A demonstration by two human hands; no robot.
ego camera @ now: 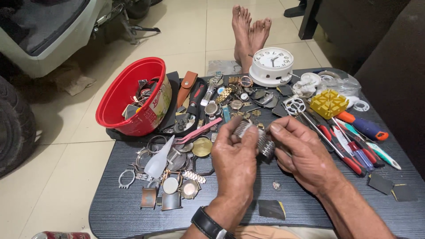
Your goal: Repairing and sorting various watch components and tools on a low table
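A silver metal mesh watch bracelet (259, 138) is pinched above the middle of the dark grey wood-grain table (115, 208), left hand (234, 161) gripping one end, right hand (303, 152) the other, both knuckles-up. Bare tabletop lies just beneath; watch parts (172, 168) crowd left, red-handled tools (349, 150) right.

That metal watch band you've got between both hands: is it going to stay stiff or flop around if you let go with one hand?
Probably floppy: the metal watch band curves between the left hand and right hand, suggesting linked segments. Its shiny surface may be slippery. It looks small and likely light.
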